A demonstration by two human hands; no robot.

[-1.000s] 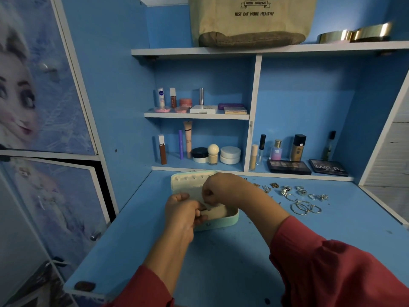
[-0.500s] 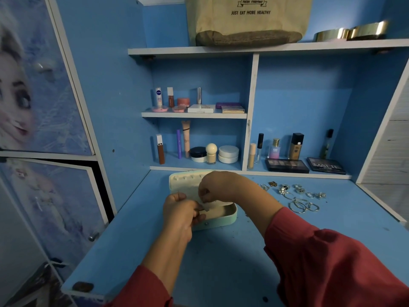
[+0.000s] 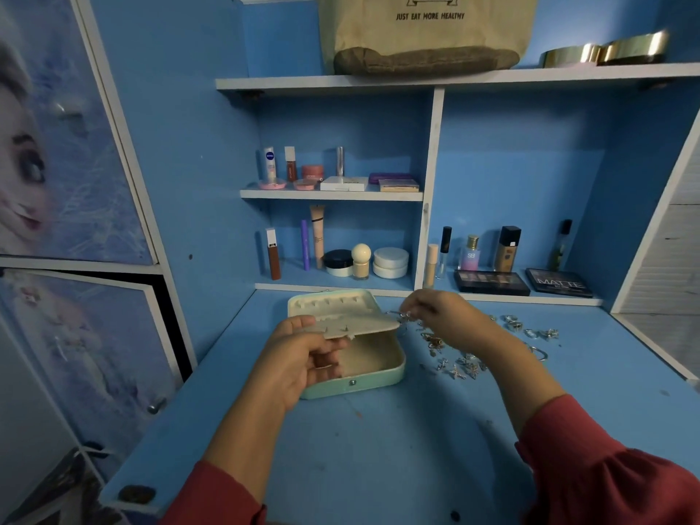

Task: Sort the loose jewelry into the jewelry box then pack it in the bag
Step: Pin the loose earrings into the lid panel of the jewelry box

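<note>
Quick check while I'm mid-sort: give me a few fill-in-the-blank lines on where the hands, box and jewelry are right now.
1. The left hand holds up a cream ____ over the open box.
2. The right hand pinches a small silver piece at the insert's ____ end.
3. The loose jewelry lies on the desk to the ____ of the box.
4. The bag sits on the ____ shelf.

Missing words: insert; right; right; top
</note>
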